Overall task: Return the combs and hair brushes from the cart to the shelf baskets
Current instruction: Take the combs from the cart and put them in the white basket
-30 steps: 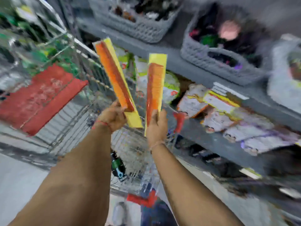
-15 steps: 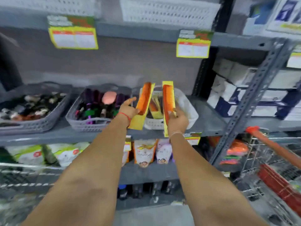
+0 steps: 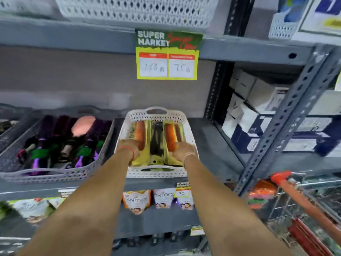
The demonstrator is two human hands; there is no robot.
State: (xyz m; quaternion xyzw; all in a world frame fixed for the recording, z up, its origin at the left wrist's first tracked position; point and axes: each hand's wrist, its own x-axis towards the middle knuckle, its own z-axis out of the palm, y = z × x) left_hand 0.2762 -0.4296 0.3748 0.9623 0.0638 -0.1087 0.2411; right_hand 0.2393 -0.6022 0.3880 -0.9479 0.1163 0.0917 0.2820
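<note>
Both hands reach into a white perforated basket (image 3: 156,174) on the grey shelf. My left hand (image 3: 129,147) rests on an orange comb on a yellow card (image 3: 140,132) at the basket's left side. On the right side, my right hand (image 3: 184,150) rests on another orange comb on a yellow card (image 3: 172,134). Each comb lies flat in the basket, its near end under my fingers. A dark comb (image 3: 156,139) lies between them. Left of it, a grey basket (image 3: 46,175) holds purple and pink hair brushes (image 3: 83,125).
The shopping cart (image 3: 302,209) with its orange-red handle (image 3: 280,177) stands at the lower right. A slanted metal shelf post (image 3: 287,115) rises beside it. A yellow price sign (image 3: 167,66) hangs from the shelf above. Pouches (image 3: 136,201) hang on the shelf below; white boxes (image 3: 245,108) sit right.
My hands moved the two carded orange combs from in front of the cart up to the shelf and down into the white basket, where they now lie flat.
</note>
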